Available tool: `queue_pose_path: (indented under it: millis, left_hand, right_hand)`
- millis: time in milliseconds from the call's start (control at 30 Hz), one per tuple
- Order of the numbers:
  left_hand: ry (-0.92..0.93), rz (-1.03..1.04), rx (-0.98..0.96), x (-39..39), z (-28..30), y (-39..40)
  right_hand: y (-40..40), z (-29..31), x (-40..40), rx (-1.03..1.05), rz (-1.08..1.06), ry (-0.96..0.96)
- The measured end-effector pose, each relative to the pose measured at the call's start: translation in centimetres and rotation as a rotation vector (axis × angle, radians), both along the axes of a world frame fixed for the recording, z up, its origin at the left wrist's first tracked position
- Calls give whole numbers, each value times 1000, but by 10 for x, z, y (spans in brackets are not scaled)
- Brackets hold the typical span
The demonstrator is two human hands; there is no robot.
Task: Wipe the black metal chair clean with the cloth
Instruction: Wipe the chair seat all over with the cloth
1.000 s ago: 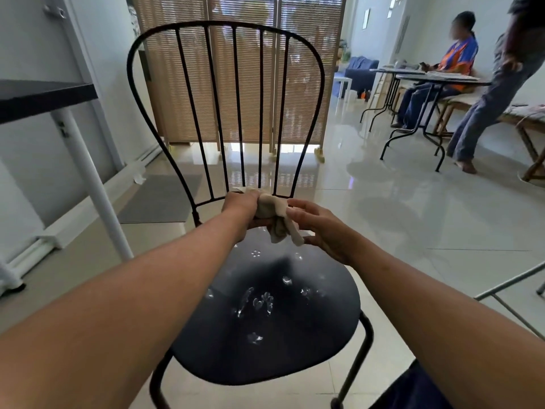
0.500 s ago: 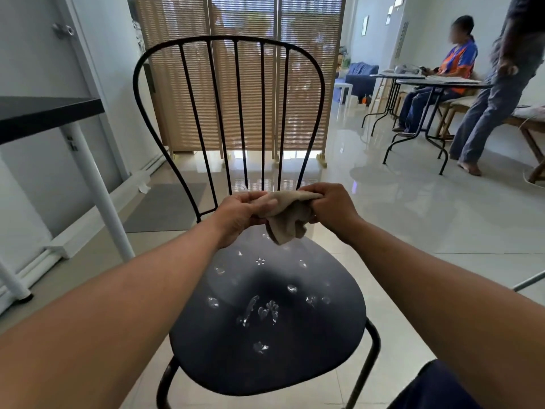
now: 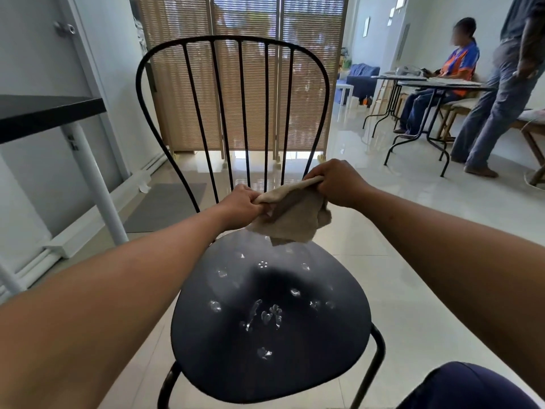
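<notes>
The black metal chair stands right in front of me, its barred back facing me and its round seat dotted with several water drops. Above the rear of the seat I hold a beige cloth spread between both hands. My left hand grips its left corner. My right hand pinches the right edge, a little higher. The cloth's lower edge hangs just over the seat's back rim; whether it touches the seat I cannot tell.
A black tabletop on a white leg stands to the left. A slatted wooden screen rises behind the chair. At the right, one person sits at a folding table and another person stands beside it. A grey mat lies on the tiled floor.
My hands have drawn apart, unfolding the bunched cloth into a spread sheet. My right hand has risen and moved right. The view has shifted closer to the chair.
</notes>
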State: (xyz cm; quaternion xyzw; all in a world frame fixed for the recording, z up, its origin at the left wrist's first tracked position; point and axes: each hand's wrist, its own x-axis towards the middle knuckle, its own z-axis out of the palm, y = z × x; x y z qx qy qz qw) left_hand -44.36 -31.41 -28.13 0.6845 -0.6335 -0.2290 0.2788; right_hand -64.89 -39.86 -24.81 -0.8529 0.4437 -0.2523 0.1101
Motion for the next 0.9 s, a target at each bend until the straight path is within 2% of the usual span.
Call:
queue_pose_path:
  millis: [167, 300, 400, 567, 667, 767, 900]
  left_hand:
    - [-11, -23, 50, -4, 13, -14]
    - [-4, -90, 33, -7, 5, -9]
    - [-132, -170, 99, -4, -17, 5]
    - [-346, -350, 274, -13, -60, 32]
    - [-335, -414, 260, -16, -73, 44]
    - [-177, -366, 225, -14, -73, 50]
    - [-165, -142, 64, -2, -78, 49]
  right_hand:
    - [-11, -4, 1, -23, -108, -15]
    - [-2, -28, -13, 46, -102, -25]
    - [16, -51, -33, 192, -22, 90]
    - [50, -79, -55, 360, 66, 410]
    - [58, -84, -58, 454, 52, 379]
    - [63, -77, -58, 540, 52, 268]
    - [60, -84, -42, 313, 20, 263]
